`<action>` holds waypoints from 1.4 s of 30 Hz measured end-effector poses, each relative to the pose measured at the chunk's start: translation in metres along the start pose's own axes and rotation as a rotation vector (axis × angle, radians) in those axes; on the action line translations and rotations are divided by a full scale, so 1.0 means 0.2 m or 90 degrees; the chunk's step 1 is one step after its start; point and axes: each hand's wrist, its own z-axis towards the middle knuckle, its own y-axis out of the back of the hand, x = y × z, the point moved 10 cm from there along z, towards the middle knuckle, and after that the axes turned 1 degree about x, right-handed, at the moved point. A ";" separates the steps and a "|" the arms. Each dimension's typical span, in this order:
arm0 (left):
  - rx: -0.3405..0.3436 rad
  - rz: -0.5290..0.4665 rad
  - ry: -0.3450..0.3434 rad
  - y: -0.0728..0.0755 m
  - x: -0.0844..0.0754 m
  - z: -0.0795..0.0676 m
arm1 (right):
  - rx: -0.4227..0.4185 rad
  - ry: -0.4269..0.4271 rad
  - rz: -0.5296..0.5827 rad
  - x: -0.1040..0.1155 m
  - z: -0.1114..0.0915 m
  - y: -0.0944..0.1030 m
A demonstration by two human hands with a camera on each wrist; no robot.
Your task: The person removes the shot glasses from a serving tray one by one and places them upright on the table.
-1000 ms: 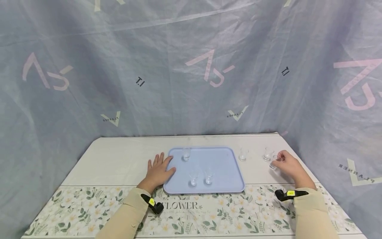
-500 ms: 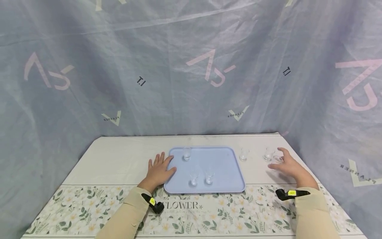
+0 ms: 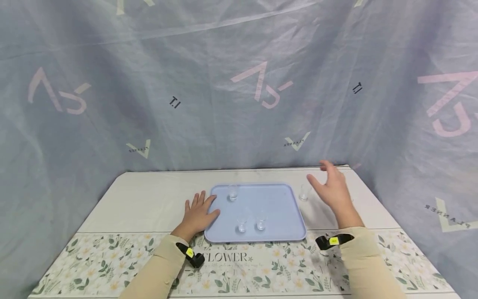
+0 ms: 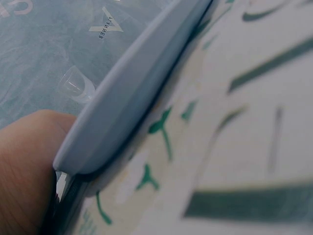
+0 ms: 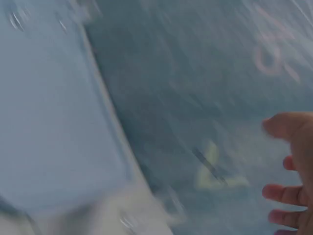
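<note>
My left hand (image 3: 198, 214) lies with spread fingers over the left rim of a pale blue tray (image 3: 278, 203). In the left wrist view part of that hand (image 4: 32, 166) shows beside the tray's raised edge (image 4: 122, 98). Three small clear glasses stand on the tray: one back-left glass (image 3: 233, 193) and two front ones, a glass (image 3: 242, 225) and its neighbour (image 3: 261, 222). Off to the tray's right my right hand (image 3: 333, 189) is in the air, thumb and fingers apart, holding nothing. A clear glass (image 3: 304, 194) stands just left of it. Whatever glasses stand behind this hand are hidden.
The white table (image 3: 149, 199) has a floral printed strip (image 3: 239, 270) along its front. A grey-blue curtain (image 3: 209, 104) hangs close behind and at both sides. The right wrist view is blurred, with the tray (image 5: 54, 112) filling its left part.
My right hand was with a glass at the far right; it opened, released the glass there, then rose and moved left. My left hand and the tray have stayed put.
</note>
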 end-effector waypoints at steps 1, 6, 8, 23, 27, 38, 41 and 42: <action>-0.001 -0.003 -0.001 0.00 0.00 0.00 | 0.012 0.012 0.019 0.04 0.00 -0.05; -0.003 -0.015 -0.002 -0.01 0.00 -0.01 | 0.103 0.072 0.068 0.19 -0.07 -0.31; -0.002 -0.016 -0.001 -0.01 -0.01 -0.02 | 0.136 0.085 0.064 0.22 -0.11 -0.38; -0.004 -0.016 0.001 -0.01 0.00 0.00 | 0.350 0.158 0.136 0.39 -0.30 -0.67; -0.006 -0.014 -0.002 0.00 0.00 0.00 | 0.375 0.173 0.134 0.41 -0.33 -0.72; -0.009 -0.007 -0.008 0.02 -0.01 0.00 | 0.370 0.227 0.110 0.42 -0.37 -0.76; -0.001 -0.007 -0.003 0.01 -0.01 0.00 | 0.363 0.249 0.103 0.43 -0.38 -0.77; 0.002 -0.007 -0.001 0.01 -0.01 0.00 | 0.360 0.256 0.102 0.43 -0.38 -0.76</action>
